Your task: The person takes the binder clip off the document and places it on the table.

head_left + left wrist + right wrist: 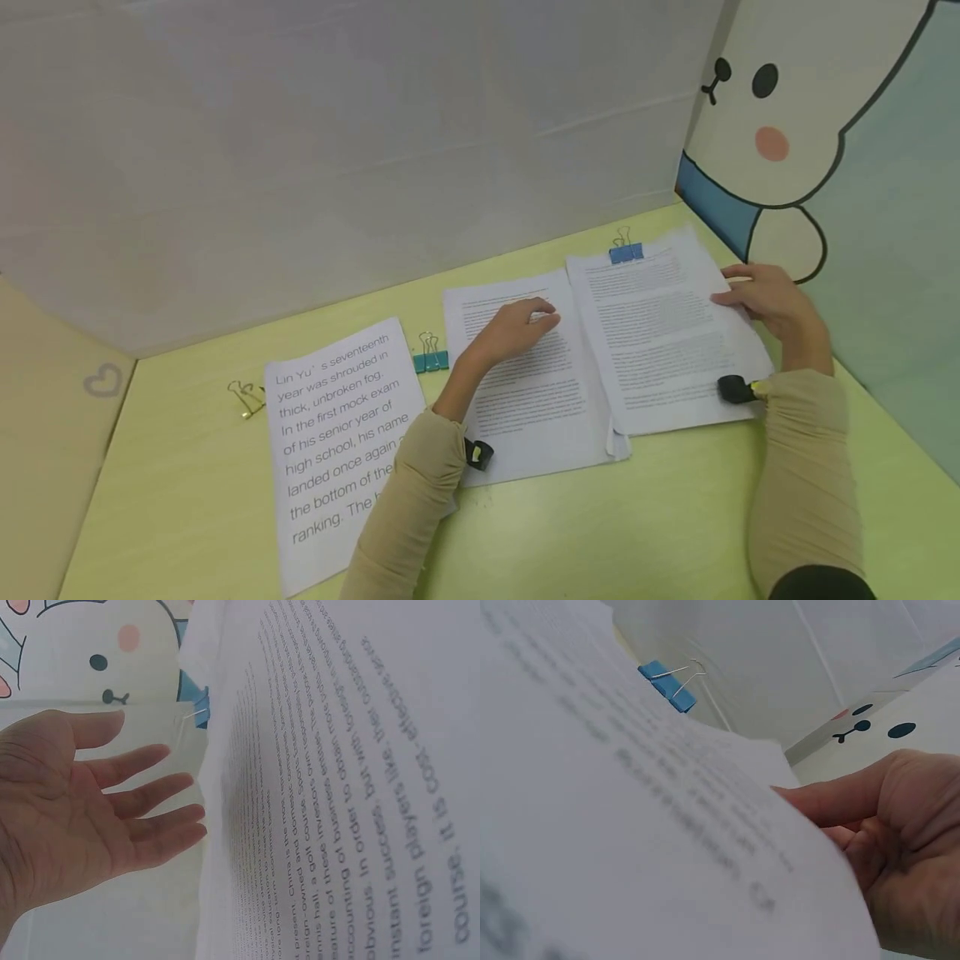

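Observation:
My right hand (776,304) pinches the right edge of a printed sheet (660,333) on the right-hand paper stack. In the right wrist view the thumb (832,799) lies on top of the sheet, whose edge bows upward, with curled fingers behind it. A blue binder clip (626,252) sits at that stack's top edge. Over the middle stack of printed pages (525,417), my left hand (517,329) hovers with nothing in it. Its fingers are spread and loosely bent in the left wrist view, palm showing.
At the left lies a large-print sheet (337,442), partly behind my left sleeve (408,500). A teal binder clip (431,361) stands between it and the middle stack. A gold-coloured clip (247,400) is at its left edge. Walls border the yellow table (600,533) behind and on both sides.

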Demonstrator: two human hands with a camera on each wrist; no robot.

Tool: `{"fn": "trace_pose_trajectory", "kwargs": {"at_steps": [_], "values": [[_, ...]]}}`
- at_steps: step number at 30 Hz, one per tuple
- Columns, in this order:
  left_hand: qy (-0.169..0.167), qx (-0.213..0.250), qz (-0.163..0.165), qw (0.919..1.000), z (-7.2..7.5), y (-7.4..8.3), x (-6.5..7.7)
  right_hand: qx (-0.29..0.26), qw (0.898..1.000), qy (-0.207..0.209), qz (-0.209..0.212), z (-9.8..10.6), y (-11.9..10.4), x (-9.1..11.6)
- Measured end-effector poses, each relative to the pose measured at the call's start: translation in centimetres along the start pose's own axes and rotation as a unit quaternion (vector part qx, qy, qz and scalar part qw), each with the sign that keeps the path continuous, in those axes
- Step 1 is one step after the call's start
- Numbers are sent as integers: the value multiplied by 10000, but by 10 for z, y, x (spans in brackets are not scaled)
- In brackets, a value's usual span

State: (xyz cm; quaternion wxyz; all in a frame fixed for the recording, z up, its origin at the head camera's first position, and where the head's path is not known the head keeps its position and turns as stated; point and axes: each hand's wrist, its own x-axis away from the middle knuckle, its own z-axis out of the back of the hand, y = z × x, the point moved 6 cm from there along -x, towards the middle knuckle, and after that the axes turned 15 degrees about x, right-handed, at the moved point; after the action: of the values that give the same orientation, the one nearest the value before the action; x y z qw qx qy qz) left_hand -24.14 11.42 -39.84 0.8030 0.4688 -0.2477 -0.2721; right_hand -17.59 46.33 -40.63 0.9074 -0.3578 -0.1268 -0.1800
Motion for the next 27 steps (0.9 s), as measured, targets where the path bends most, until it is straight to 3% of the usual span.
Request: {"fn": "trace_pose_trajectory", "kwargs": {"at_steps": [6, 10, 12, 15, 19, 24, 27], "values": [[132, 67, -222, 9996, 9, 3, 2, -806, 9956, 454, 177, 10, -4, 6], [257, 194, -355, 9989, 19, 4, 5, -1602, 9856, 542, 92, 16, -9, 11], [384, 274, -402, 9981, 27, 6, 7, -2173, 9747, 517, 80, 19, -12, 14], [692, 464, -518, 9952, 43, 12, 13, -3078, 9501, 456, 208, 22, -22, 19], [1213, 813, -840, 9857, 72, 24, 26, -3906, 9184, 368, 516, 27, -39, 29], [1670, 1068, -1145, 9734, 100, 40, 39, -4389, 8951, 136, 772, 25, -63, 38], [1824, 1242, -1237, 9675, 110, 46, 44, -4484, 8898, -53, 852, 20, -77, 42]]}}
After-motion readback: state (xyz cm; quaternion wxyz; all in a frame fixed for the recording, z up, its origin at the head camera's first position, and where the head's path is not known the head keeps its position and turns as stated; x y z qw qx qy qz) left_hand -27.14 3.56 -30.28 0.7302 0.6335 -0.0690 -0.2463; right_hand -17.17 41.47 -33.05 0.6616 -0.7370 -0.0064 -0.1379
